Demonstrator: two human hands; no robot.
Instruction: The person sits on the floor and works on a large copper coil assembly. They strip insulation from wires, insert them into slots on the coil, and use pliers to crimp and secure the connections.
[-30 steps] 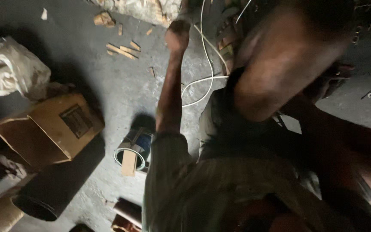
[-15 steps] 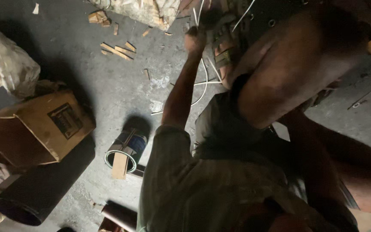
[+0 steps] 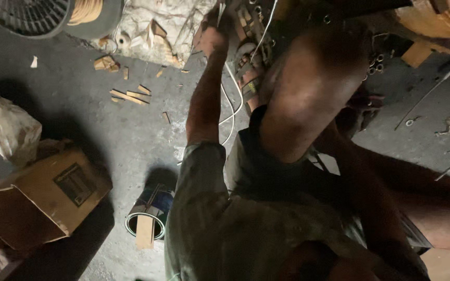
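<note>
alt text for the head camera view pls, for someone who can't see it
Seen from above, a person's left hand reaches down to white wires beside a sandalled foot on a grey concrete floor. The right hand is hidden behind a bent knee. A cardboard box, a tin can and wood scraps lie to the left.

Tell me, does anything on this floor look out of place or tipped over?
Yes. A tin can lies on its side beside the cardboard box, with a wood strip across its mouth. Small wood scraps are scattered over the concrete floor.
</note>
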